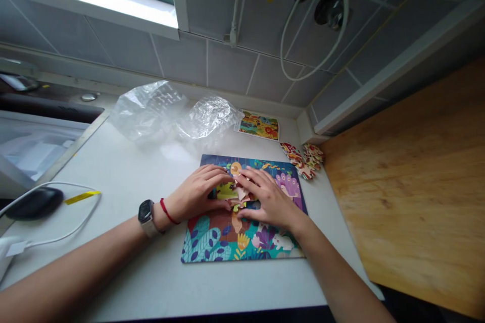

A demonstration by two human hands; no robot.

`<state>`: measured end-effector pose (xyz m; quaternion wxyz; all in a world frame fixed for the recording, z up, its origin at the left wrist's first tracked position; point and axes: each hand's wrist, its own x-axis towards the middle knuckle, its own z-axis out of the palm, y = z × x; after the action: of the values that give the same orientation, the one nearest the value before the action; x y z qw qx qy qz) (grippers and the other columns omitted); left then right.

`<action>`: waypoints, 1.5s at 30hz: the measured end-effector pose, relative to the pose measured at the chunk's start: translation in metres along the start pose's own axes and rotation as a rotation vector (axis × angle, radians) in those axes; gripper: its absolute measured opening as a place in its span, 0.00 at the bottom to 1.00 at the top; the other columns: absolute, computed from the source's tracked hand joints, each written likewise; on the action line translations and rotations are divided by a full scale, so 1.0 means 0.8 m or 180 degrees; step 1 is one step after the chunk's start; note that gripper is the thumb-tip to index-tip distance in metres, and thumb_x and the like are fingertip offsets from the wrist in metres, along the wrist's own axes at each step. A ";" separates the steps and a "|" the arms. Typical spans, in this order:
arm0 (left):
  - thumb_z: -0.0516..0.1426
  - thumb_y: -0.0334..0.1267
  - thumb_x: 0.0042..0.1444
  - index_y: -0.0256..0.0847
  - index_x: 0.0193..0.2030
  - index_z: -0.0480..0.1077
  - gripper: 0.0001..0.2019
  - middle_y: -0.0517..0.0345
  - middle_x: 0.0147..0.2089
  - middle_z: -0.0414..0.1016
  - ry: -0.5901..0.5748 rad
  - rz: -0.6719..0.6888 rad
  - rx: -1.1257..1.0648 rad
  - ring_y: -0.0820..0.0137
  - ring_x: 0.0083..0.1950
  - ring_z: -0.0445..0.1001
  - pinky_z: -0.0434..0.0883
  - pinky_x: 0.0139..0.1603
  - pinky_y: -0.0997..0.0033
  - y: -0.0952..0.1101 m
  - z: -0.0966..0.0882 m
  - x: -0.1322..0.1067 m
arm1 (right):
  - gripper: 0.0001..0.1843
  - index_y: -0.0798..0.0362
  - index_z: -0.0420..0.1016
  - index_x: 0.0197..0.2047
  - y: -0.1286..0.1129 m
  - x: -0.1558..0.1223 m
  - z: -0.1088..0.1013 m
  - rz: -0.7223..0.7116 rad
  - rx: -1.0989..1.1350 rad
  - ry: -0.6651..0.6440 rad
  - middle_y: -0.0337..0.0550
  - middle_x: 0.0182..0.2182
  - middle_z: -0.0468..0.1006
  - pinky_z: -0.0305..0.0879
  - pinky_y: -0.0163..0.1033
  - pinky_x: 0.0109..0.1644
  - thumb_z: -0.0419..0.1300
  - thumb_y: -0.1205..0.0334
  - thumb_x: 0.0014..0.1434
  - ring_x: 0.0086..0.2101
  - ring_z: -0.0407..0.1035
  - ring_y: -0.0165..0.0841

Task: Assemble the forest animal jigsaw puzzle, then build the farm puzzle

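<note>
**Several loose pieces [242,193] lay on a picture puzzle [206,242]**

The puzzle sat flat on the white counter [227,290], near its front edge, with a small cluster of loose pieces heaped around its middle. The left hand [200,189] and the right hand [271,201] curved in from either side, fingers bent and thumbs set apart, tips close about the cluster. Whether either hand pinched a piece or only touched it could not be told, since the fingers hid part of the contact.

The pieces looked like thin card: light, fairly stiff, smooth on the printed face and apt to slide. Their knobs seemed the weak spots, likely to bend or fray, so the broad body of a piece, taken by opposite edges between thumb and fingertip, appeared the better hold. The puzzle beneath would probably have flexed or come apart if lifted by one corner; support from below, along both sides, seemed wiser.

Behind it lay a crumpled clear bag [208,117] and a small picture card [260,126]. A second pile of pieces [302,164] rested beyond the puzzle's far right corner.
</note>
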<state>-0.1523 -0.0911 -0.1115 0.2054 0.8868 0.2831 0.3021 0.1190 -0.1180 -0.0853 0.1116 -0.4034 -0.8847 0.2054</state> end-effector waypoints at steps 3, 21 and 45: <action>0.65 0.55 0.63 0.40 0.61 0.71 0.26 0.44 0.56 0.81 0.0014 -0.0014 0.0070 0.54 0.57 0.78 0.77 0.57 0.49 -0.001 -0.001 -0.001 | 0.35 0.45 0.68 0.70 -0.003 0.003 -0.003 0.0061 0.0105 0.0181 0.52 0.63 0.73 0.66 0.58 0.69 0.70 0.53 0.63 0.63 0.67 0.47; 0.63 0.48 0.66 0.38 0.66 0.67 0.27 0.41 0.55 0.80 0.0436 -0.0110 0.0072 0.56 0.54 0.80 0.81 0.53 0.52 0.005 -0.007 -0.004 | 0.45 0.43 0.65 0.72 0.001 -0.001 -0.009 0.0126 0.0055 0.0166 0.52 0.66 0.71 0.61 0.62 0.72 0.76 0.47 0.56 0.66 0.64 0.50; 0.62 0.35 0.67 0.44 0.73 0.58 0.30 0.37 0.75 0.62 0.0954 -0.0264 -0.0490 0.54 0.75 0.65 0.72 0.71 0.47 0.007 -0.007 -0.003 | 0.35 0.45 0.70 0.68 -0.038 0.007 0.019 0.0336 -0.0373 0.0556 0.54 0.69 0.68 0.56 0.72 0.72 0.70 0.45 0.63 0.71 0.55 0.58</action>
<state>-0.1554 -0.0960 -0.1056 0.2405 0.8010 0.3229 0.4431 0.0892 -0.1358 -0.0848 0.1535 -0.4717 -0.8596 0.1230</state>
